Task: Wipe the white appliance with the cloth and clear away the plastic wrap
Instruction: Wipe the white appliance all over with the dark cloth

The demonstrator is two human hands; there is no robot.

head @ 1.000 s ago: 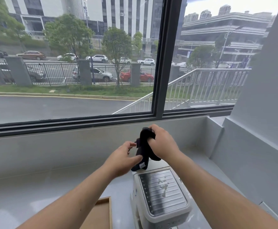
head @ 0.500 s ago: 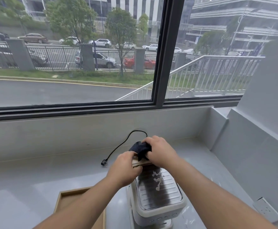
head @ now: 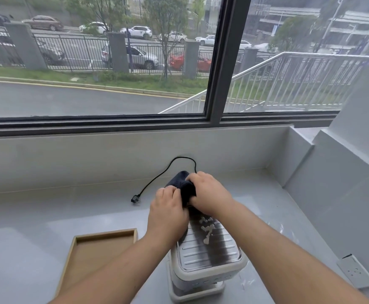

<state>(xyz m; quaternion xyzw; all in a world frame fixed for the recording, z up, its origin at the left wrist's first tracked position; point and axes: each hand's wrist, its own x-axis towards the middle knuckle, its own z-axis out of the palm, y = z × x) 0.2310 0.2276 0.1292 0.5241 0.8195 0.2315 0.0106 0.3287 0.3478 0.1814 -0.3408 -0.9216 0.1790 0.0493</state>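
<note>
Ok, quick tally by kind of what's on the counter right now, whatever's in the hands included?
Dark cloth, bunched in left hand and right hand: 1
White appliance: 1
Black power cord: 1
Wooden tray: 1
Wall socket plate: 1
Total: 5

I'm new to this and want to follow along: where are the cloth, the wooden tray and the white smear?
Cloth [head: 180, 184], head view, its dark top bulge.
Wooden tray [head: 96, 255], head view, its bare floor.
White smear [head: 208, 230], head view, middle of the streak on the appliance's ribbed metal top.
</note>
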